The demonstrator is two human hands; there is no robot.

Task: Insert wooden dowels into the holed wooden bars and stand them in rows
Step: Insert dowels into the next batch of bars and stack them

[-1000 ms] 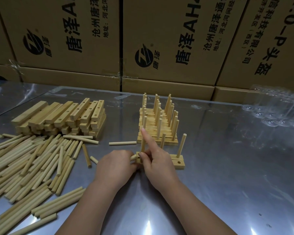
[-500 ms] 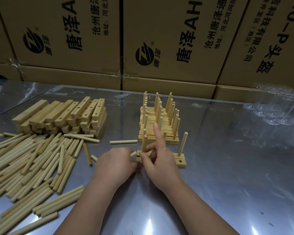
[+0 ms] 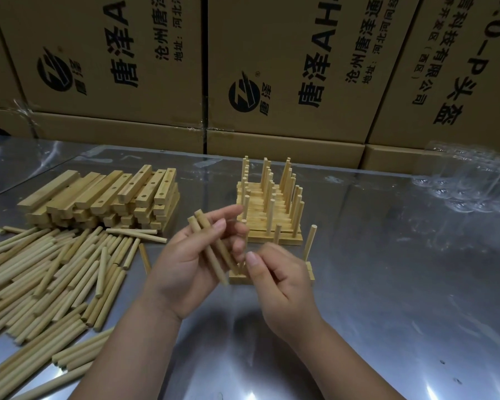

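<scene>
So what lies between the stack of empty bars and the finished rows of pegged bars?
In the head view, bare metal table; the left hand, gripping two dowels, hides the nearer part of that stretch.

Holed bar [image 3: 309, 271], centre: middle hidden behind left hand [image 3: 185, 264] and right hand [image 3: 280, 284]. Loose dowels [image 3: 55, 269], left: pile cut by frame edge. Clear items [image 3: 474, 183], upper right: blurred, cropped.

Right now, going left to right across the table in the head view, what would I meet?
loose dowels → left hand gripping spare dowels → right hand → clear plastic containers
</scene>
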